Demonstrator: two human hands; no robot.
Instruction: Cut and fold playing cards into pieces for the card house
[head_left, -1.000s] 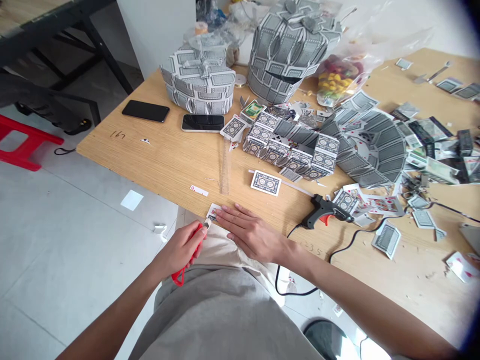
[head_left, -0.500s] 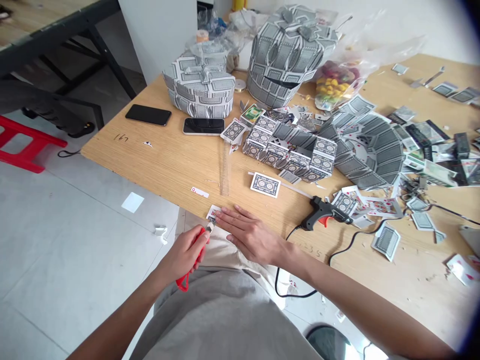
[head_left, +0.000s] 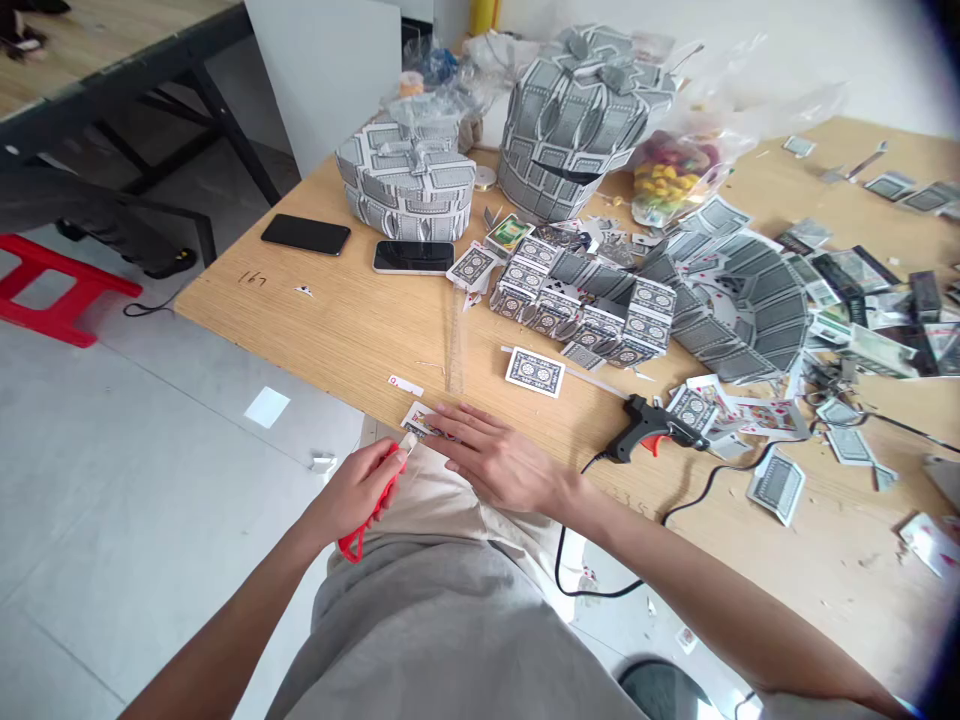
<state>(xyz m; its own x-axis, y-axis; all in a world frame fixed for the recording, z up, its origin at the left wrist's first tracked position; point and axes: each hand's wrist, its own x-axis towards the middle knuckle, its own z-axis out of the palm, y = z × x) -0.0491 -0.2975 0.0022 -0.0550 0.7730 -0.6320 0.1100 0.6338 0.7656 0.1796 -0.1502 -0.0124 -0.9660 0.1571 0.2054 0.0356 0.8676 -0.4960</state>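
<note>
My right hand point(head_left: 495, 460) lies flat on the wooden tabletop point(head_left: 322, 340), its fingertips pressing a playing card point(head_left: 417, 420) at the table's near edge. My left hand point(head_left: 358, 490) grips a red utility knife point(head_left: 371, 505). Its pale blade tip point(head_left: 409, 440) sits against the card's near corner. Most of the card's face is hidden by my fingers and the knife. A small cut card strip point(head_left: 405, 385) lies just beyond.
Several structures built from grey-backed cards stand at the table's far side, beside two phones point(head_left: 412, 257). A black-and-red glue gun point(head_left: 651, 428) and its cord lie to the right among card scraps. A clear ruler point(head_left: 454, 340) and a loose card point(head_left: 535, 372) lie ahead.
The knife and my left hand have shifted slightly left, with the blade now at the card. The card sits a little further left and more tilted. The whole view has turned slightly.
</note>
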